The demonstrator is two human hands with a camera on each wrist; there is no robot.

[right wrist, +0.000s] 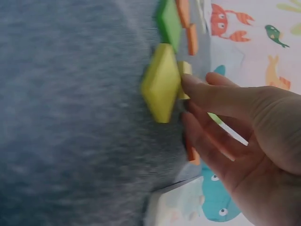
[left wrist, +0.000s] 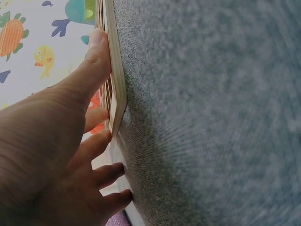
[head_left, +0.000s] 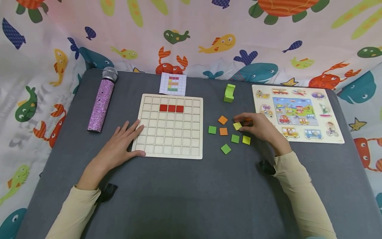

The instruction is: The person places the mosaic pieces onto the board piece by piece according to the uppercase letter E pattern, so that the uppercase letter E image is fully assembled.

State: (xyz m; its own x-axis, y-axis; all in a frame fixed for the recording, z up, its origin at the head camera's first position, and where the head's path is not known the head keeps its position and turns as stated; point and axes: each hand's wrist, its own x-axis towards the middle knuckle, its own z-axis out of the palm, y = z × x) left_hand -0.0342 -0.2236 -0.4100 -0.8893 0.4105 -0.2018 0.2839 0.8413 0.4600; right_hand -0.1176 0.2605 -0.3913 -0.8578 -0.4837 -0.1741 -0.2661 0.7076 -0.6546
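A wooden grid board (head_left: pixel 167 139) lies at the middle of the table, with three red square tiles (head_left: pixel 171 108) in a row near its top. My left hand (head_left: pixel 117 149) rests spread at the board's left edge; the left wrist view shows its thumb (left wrist: pixel 96 56) along the edge. To the right, my right hand (head_left: pixel 258 126) reaches among loose tiles, fingers bent. Its thumb appears to touch a yellow tile (head_left: pixel 237 126); whether it pinches that tile is unclear. Another yellow tile (right wrist: pixel 162 84) lies nearby, with green tiles (head_left: pixel 235 138) and orange tiles (head_left: pixel 223 131) around.
Behind the board lies a card (head_left: pixel 173 84) printed with a coloured grid. A yellow-green block stack (head_left: pixel 229 93) stands at the back. A vehicle picture puzzle (head_left: pixel 298 132) is at the right. A glittery purple microphone (head_left: pixel 101 106) lies at the left. A sea-animal cloth (head_left: pixel 191 20) hangs behind.
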